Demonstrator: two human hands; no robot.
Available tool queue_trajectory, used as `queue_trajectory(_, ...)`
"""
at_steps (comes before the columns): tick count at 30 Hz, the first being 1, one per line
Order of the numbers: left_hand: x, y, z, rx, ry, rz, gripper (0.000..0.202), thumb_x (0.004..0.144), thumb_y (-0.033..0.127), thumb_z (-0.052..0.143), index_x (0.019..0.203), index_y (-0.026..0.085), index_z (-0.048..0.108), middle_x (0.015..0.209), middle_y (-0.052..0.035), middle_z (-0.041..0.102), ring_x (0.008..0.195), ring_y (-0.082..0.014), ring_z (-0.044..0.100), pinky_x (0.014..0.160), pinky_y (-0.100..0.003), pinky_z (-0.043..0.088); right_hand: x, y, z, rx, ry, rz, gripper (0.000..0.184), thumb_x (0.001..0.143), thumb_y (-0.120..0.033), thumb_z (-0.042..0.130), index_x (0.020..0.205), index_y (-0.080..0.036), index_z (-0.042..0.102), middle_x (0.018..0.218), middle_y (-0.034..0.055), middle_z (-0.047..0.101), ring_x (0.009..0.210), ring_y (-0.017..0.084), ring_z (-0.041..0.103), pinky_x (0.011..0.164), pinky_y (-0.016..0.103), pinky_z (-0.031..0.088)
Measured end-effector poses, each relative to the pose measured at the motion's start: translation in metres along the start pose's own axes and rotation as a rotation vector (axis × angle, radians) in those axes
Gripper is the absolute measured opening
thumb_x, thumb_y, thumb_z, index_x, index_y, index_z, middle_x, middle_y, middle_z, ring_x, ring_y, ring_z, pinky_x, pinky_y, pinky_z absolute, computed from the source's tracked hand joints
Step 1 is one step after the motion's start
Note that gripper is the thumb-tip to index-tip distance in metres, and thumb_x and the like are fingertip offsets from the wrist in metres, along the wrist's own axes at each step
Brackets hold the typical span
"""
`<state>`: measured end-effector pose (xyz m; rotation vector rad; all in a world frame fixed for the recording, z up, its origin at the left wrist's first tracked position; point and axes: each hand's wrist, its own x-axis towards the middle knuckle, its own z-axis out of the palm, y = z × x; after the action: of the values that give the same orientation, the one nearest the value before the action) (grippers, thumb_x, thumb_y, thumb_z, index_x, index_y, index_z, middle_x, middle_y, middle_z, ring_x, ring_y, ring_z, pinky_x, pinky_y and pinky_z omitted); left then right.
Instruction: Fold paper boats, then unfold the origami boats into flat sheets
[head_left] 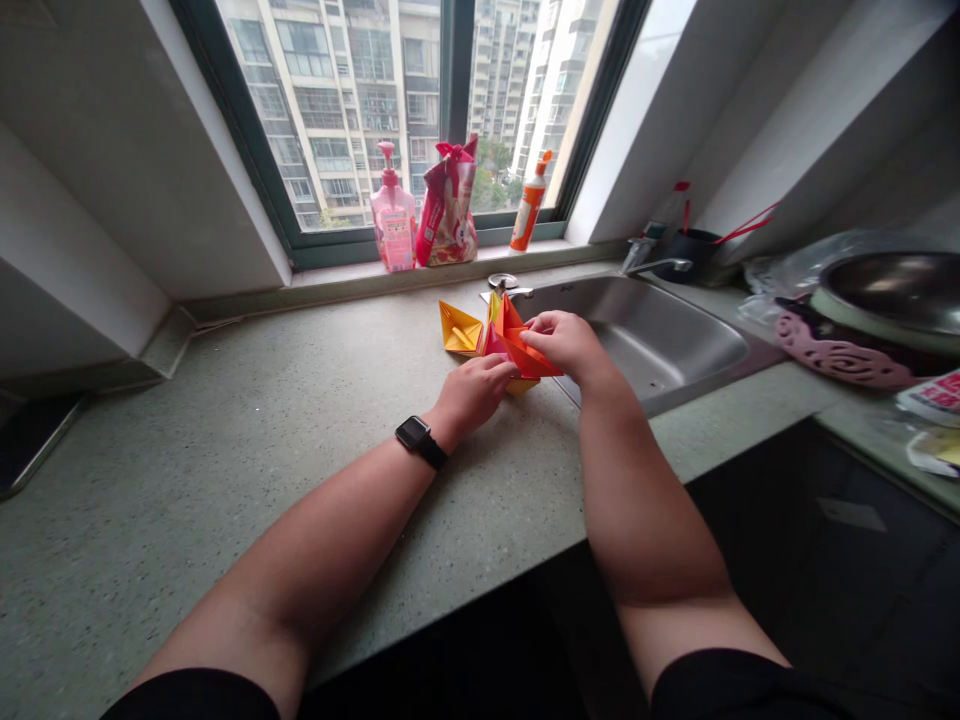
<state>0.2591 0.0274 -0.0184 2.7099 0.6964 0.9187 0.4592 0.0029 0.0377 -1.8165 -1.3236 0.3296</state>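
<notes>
A cluster of folded paper boats stands on the counter beside the sink. My right hand (pixel 562 343) pinches the upper edge of an orange paper boat (pixel 534 360) between thumb and fingers. From the front, my left hand (pixel 480 392) has its fingers closed at the near side of the same group, by a pink paper boat (pixel 496 343); its fingertips are partly hidden. A golden-yellow paper boat (pixel 460 330) sits at the left of the cluster, with a yellow-green fold (pixel 493 306) behind. Another yellow piece (pixel 523 386) shows underneath. A black watch (pixel 420 438) is on my left wrist.
Right of the boats lies a steel sink (pixel 652 330) with a faucet (pixel 649 258). A pink pump bottle (pixel 394 215), a red bag (pixel 448 210) and an orange bottle (pixel 529 205) line the windowsill. A metal basin (pixel 900 290) stands far right; a dark flat object (pixel 37 445) lies left.
</notes>
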Motion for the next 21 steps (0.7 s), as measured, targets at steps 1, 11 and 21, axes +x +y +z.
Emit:
queue_trajectory(1,0.0000,0.0001,0.0000,-0.002,0.000,0.001,0.025,0.113,0.025,0.055,0.119,0.026,0.079,0.115,-0.0056,0.078,0.101,-0.0204,0.073,0.087,-0.030,0.057,0.0001,0.0003,0.0001,0.001,0.000,0.002,0.011,0.072,-0.029,0.081,0.073,-0.022,0.072,0.090,0.0060,0.081,0.083,0.023,0.071,0.076,0.031,0.057)
queue_trajectory(11,-0.0003,-0.0009,0.0012,-0.007,0.000,-0.065,0.021,0.110,0.025,0.061,0.128,0.024,0.071,0.125,-0.0082,0.077,0.111,-0.0230,0.074,0.093,-0.034,0.060,0.0030,0.0023,0.0005,-0.085,-0.033,0.016,0.007,0.074,-0.025,0.075,0.070,-0.022,0.071,0.087,0.0044,0.081,0.074,0.020,0.067,0.069,0.030,0.051)
queue_trajectory(21,-0.0014,-0.0064,0.0007,-0.008,-0.062,-0.098,0.014,0.102,0.019,0.067,0.115,0.023,0.072,0.129,-0.0091,0.077,0.112,-0.0246,0.074,0.094,-0.035,0.061,0.0045,0.0070,0.0007,-0.021,-0.015,0.017,0.010,0.071,-0.029,0.080,0.074,-0.022,0.074,0.085,0.0048,0.081,0.079,0.022,0.070,0.072,0.030,0.055)
